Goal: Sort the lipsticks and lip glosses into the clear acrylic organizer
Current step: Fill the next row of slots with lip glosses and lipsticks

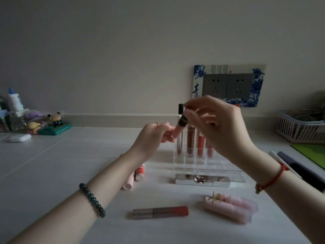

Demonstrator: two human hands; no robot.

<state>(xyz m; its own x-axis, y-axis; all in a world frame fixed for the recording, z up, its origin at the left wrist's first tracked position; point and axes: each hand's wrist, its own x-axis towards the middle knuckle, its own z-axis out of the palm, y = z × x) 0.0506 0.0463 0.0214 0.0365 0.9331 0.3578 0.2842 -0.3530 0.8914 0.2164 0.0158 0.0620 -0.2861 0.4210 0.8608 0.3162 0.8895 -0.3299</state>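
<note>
Together, left hand [151,136] holds the pink lip gloss [178,132], right hand [219,129] pinching its black cap [183,119]

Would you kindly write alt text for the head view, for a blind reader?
A person's left hand and right hand hold a pale pink lip gloss tube with a black cap over a clear acrylic organizer whose back row holds upright lip glosses. A silver rectangular lipstick case and other lipsticks lie on the white table.
</note>
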